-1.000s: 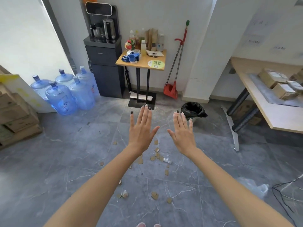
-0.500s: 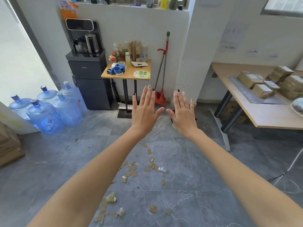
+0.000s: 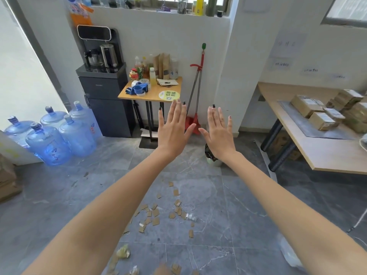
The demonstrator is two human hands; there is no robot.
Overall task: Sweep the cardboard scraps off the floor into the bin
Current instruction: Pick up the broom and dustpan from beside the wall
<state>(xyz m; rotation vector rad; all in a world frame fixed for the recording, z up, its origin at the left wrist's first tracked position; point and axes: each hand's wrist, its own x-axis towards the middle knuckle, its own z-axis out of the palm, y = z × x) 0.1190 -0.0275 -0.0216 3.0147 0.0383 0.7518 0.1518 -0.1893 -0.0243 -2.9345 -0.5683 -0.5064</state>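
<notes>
Several brown cardboard scraps (image 3: pixel 155 214) lie scattered on the grey tiled floor between my outstretched arms. My left hand (image 3: pixel 173 129) and my right hand (image 3: pixel 219 133) are raised side by side, palms away, fingers spread, holding nothing. A red broom and dustpan set (image 3: pixel 195 92) with a green-tipped handle leans against the wall behind my hands. The bin (image 3: pixel 212 158), lined with a black bag, stands on the floor and is mostly hidden behind my right wrist.
A small wooden table (image 3: pixel 153 92) with bottles and cups stands by a dark water dispenser (image 3: pixel 105 92). Several blue water jugs (image 3: pixel 57 133) sit at left. A long desk (image 3: pixel 325 143) with parcels fills the right. Crumpled plastic bits (image 3: pixel 123 253) lie near my feet.
The view has tilted upward, so more wall and window ledge show. Both hands rose with it and now overlap the broom and bin; they stay open.
</notes>
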